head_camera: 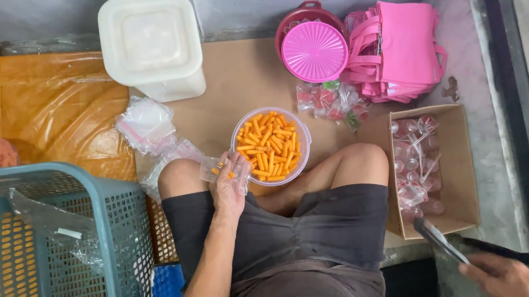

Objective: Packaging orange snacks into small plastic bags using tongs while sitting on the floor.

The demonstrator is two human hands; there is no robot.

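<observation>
The fingers of the left hand (230,183) are curled around a small clear plastic bag (214,168) with a few orange snack sticks (231,175) inside it; the hand rests on the left knee, touching the rim of a round clear bowl (302,141) heaped with more orange sticks (269,147). The bowl sits on brown cardboard (235,82) on the floor, between the person's crossed legs. The right hand (502,276), low at the right edge, has its fingers clenched on a long dark tool (440,240) whose tip points toward an open cardboard box (460,172) full of small packed bags. Just left of the bowl lie heaps of empty clear bags (146,122). Further out stand a white lidded tub (150,42), a pink lidded container (314,51), a stack of pink cloth bags (397,49) and some red-filled packets (329,102). A teal mesh basket (66,243) stands beside the left thigh.
</observation>
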